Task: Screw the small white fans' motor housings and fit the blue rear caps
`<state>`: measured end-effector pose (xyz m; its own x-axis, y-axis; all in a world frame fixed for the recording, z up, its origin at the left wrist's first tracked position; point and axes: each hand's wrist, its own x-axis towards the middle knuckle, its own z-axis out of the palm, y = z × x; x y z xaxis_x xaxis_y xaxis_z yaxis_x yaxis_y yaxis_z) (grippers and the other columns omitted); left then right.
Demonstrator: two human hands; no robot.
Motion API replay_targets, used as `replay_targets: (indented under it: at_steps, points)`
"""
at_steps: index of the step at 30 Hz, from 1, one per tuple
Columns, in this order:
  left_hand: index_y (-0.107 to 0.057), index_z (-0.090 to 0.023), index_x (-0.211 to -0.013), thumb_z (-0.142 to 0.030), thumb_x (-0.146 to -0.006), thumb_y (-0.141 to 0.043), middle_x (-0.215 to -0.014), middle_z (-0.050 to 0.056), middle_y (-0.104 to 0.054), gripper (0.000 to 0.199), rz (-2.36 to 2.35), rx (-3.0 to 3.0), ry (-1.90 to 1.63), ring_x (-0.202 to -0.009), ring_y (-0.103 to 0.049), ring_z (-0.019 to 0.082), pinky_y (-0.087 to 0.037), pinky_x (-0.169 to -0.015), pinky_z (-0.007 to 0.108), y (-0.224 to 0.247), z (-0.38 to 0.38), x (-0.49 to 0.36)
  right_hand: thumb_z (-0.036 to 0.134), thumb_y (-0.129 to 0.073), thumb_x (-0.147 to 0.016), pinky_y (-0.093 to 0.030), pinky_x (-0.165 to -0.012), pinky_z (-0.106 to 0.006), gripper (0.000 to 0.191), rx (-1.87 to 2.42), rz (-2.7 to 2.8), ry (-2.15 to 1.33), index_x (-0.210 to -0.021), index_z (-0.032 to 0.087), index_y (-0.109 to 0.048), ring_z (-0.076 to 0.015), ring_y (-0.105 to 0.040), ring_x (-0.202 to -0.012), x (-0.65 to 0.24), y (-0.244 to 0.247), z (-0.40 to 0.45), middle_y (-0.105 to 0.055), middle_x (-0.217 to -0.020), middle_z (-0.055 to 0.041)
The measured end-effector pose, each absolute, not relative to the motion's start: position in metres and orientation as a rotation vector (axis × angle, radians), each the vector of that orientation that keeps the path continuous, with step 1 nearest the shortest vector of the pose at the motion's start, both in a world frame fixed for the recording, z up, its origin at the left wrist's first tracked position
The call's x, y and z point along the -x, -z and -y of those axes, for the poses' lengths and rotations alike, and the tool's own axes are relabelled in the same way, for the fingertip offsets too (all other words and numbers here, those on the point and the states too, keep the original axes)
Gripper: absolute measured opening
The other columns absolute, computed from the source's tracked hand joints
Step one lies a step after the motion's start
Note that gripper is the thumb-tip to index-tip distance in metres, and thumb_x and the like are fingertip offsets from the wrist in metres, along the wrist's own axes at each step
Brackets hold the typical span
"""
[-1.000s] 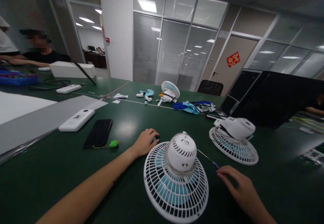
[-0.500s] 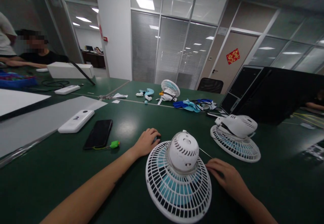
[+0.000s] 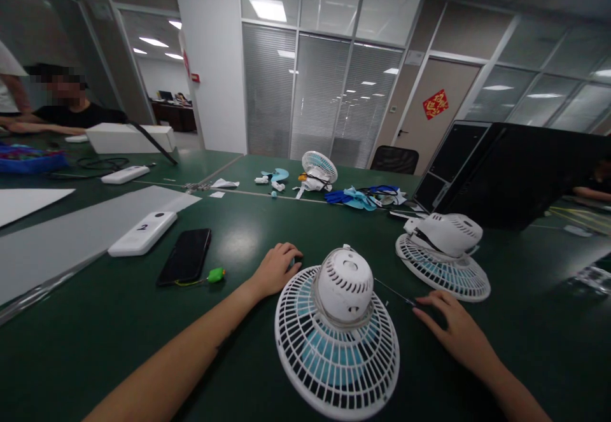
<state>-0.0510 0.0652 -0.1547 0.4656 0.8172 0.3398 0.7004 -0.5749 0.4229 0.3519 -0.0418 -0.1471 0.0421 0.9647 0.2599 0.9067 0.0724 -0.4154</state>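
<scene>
In front of me a white fan head (image 3: 346, 285) lies face down on its round grille, with light blue blades showing through the slats. My right hand (image 3: 453, 326), to the right of it, pinches a screwdriver (image 3: 395, 291) between thumb and fingers. The thin shaft points at the fan's motor housing; whether the tip touches is hidden. My left hand (image 3: 277, 268) rests on the table behind the fan's left edge, fingers curled round a small bluish thing mostly hidden from view.
Another face-down fan (image 3: 443, 253) lies to the right, near a black computer case (image 3: 453, 164). Farther back are a third fan (image 3: 319, 170) and blue gloves (image 3: 360, 197). On the left are a phone (image 3: 185, 256), a white power bank (image 3: 143, 233) and a green tag (image 3: 216, 275). A person sits far left.
My right hand has moved right, away from the fan's grille, and more of the screwdriver shaft shows. The left hand and the fan stay in place.
</scene>
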Motion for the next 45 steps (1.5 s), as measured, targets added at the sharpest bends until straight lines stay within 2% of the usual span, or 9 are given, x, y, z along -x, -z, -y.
replay_targets:
  at_steps: [3,7,11,15,21,26,32,41,45]
  points:
    - [-0.066,-0.018,-0.108,-0.023,-0.091,-0.057,-0.112,0.010,-0.064,0.019,-1.301,-2.453,-0.801,-0.106,-0.059,0.026,-0.047,-0.096,0.044,0.156,-0.066,0.051,0.052,-0.059,-0.079,-0.055,-0.078,-0.044,0.033,1.794,1.855,-0.264,-0.081,0.022,-0.073,-0.0270,-0.066,-0.083,-0.350,0.140,0.041,-0.070,-0.089,-0.0089]
    - [-0.065,-0.020,-0.109,-0.027,-0.093,-0.054,-0.112,0.010,-0.064,0.021,-1.281,-2.367,-0.898,-0.106,-0.058,0.027,-0.045,-0.098,0.048,0.153,-0.065,0.051,0.053,-0.065,-0.075,-0.053,-0.062,-0.040,0.034,1.704,1.724,-0.248,-0.084,0.021,-0.074,-0.0251,-0.064,-0.068,-0.339,0.116,0.031,-0.071,-0.078,-0.0077]
    - [-0.062,-0.019,-0.113,-0.032,-0.096,-0.044,-0.118,0.011,-0.061,0.027,-1.207,-2.250,-1.029,-0.116,-0.054,0.028,-0.040,-0.105,0.050,0.136,-0.053,0.040,0.061,-0.071,-0.069,-0.056,-0.065,-0.038,0.046,1.482,1.532,-0.228,-0.090,0.020,-0.070,-0.0253,-0.067,-0.077,-0.324,0.076,0.012,-0.072,-0.089,-0.0098]
    - [-0.054,-0.019,-0.128,-0.038,-0.101,-0.030,-0.129,0.011,-0.060,0.040,-0.997,-2.169,-1.049,-0.123,-0.054,0.025,-0.042,-0.106,0.043,0.103,-0.028,0.017,0.062,-0.064,-0.078,-0.057,-0.068,-0.031,0.044,1.237,1.431,-0.269,-0.099,0.023,-0.065,-0.0196,-0.068,-0.081,-0.289,0.026,-0.002,-0.070,-0.093,-0.0054]
    - [-0.049,-0.023,-0.133,-0.043,-0.081,-0.069,-0.129,0.009,-0.061,0.060,-0.850,-2.053,-0.879,-0.115,-0.059,0.028,-0.046,-0.102,0.045,0.062,0.004,-0.011,0.046,-0.063,-0.088,-0.054,-0.063,-0.027,0.025,0.721,1.442,-0.457,-0.090,0.022,-0.056,-0.0146,-0.065,-0.075,-0.215,-0.029,-0.002,-0.066,-0.083,-0.0014]
    - [-0.052,-0.023,-0.127,-0.033,-0.073,-0.071,-0.131,0.011,-0.060,0.059,-0.911,-2.133,-0.983,-0.119,-0.056,0.032,-0.041,-0.106,0.053,0.060,0.015,-0.010,0.038,-0.058,-0.094,-0.053,-0.057,-0.028,0.024,0.666,1.501,-0.431,-0.112,0.024,-0.051,-0.0125,-0.061,-0.058,-0.192,-0.027,0.004,-0.060,-0.068,0.0046]
    - [-0.051,-0.025,-0.132,-0.028,-0.070,-0.071,-0.140,0.011,-0.051,0.066,-0.673,-2.113,-0.801,-0.131,-0.046,0.033,-0.029,-0.114,0.055,0.055,0.009,0.004,0.029,-0.053,-0.099,-0.052,-0.057,-0.025,0.020,0.641,1.693,-0.496,-0.118,0.023,-0.053,-0.0102,-0.062,-0.061,-0.196,-0.014,0.006,-0.062,-0.073,0.0043]
    - [-0.063,-0.026,-0.114,-0.039,-0.069,-0.077,-0.110,0.005,-0.052,0.049,-0.731,-2.120,-0.846,-0.101,-0.054,0.025,-0.047,-0.093,0.043,0.044,0.023,0.000,0.028,-0.052,-0.097,-0.051,-0.055,-0.026,0.016,0.698,1.627,-0.402,-0.111,0.022,-0.058,-0.0113,-0.060,-0.059,-0.204,-0.023,-0.001,-0.059,-0.072,0.0030]
    - [-0.063,-0.028,-0.109,-0.022,-0.065,-0.077,-0.111,0.003,-0.056,0.047,-0.803,-2.203,-0.761,-0.101,-0.057,0.024,-0.048,-0.094,0.040,0.033,0.033,0.000,0.022,-0.049,-0.096,-0.047,-0.058,-0.028,0.019,0.881,1.642,-0.129,-0.109,0.023,-0.063,-0.0125,-0.056,-0.064,-0.226,-0.024,-0.006,-0.055,-0.075,0.0009]
